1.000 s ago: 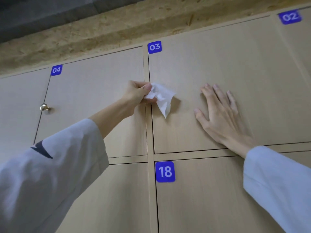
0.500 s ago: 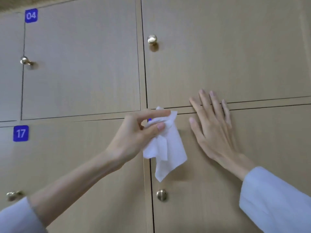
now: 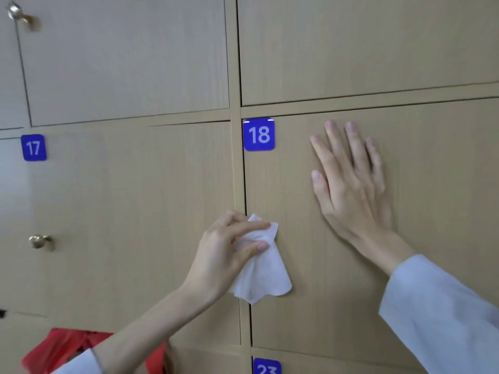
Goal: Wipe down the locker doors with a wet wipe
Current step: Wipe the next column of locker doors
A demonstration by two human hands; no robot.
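A white wet wipe (image 3: 263,271) hangs crumpled against the left edge of the light wooden locker door marked 18 (image 3: 297,319). My left hand (image 3: 226,252) pinches the wipe's top between thumb and fingers, right at the seam beside the door marked 17 (image 3: 135,211). My right hand (image 3: 351,182) lies flat on door 18 with straight, spread fingers, up and to the right of the wipe. The knob of door 18 is hidden behind the wipe and hand.
Blue number plates 18 (image 3: 259,134), 17 (image 3: 33,147) and 23 (image 3: 266,367) mark the doors. Brass knobs stick out at the left (image 3: 40,241) and top left (image 3: 16,12). Something red (image 3: 64,346) shows at the bottom left behind my forearm.
My left hand has drawn the wipe down from the top row to the middle of door 18's left edge. My right hand slid down onto door 18. The view dropped lower.
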